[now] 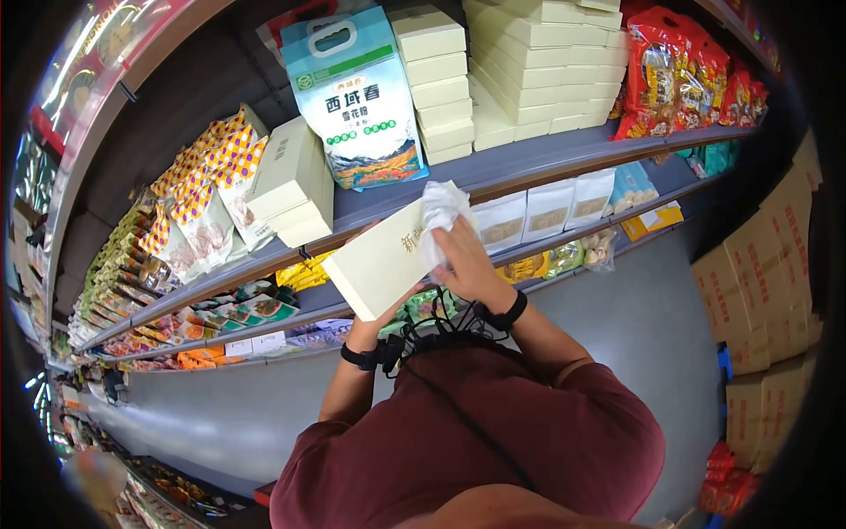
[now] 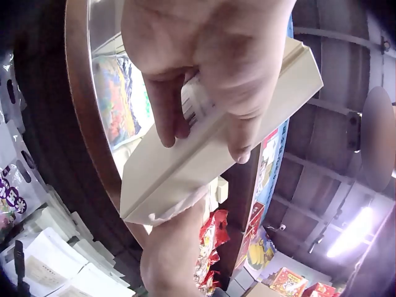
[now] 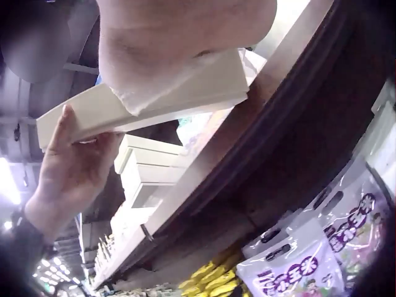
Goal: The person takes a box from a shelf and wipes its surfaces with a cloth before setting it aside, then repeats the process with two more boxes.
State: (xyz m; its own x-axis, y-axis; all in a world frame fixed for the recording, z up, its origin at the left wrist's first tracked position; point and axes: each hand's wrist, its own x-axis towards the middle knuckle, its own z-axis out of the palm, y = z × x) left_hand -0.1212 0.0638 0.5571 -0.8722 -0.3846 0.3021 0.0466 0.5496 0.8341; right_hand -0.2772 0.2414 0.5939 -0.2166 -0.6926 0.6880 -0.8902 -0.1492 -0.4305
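A long, flat cream gift box (image 1: 379,257) with gold characters is tilted in front of the shelf. My left hand (image 2: 210,55) grips it from beneath, with the thumb at one edge and fingers against the underside; most of this hand is hidden by the box in the head view. Over the box's right end, my right hand (image 1: 467,264) holds a bunched white cloth (image 1: 443,214) against the top face. In the right wrist view, the cloth (image 3: 139,99) spreads under the palm, and the right fingers are mostly hidden.
Behind the box runs a grey shelf edge (image 1: 370,212). On it stand a stack of cream boxes (image 1: 295,181), a blue flour bag (image 1: 357,106), taller box stacks (image 1: 546,70) and red snack bags (image 1: 661,75). White packets (image 1: 546,212) fill the lower shelf. Brown cartons (image 1: 758,264) stand at right.
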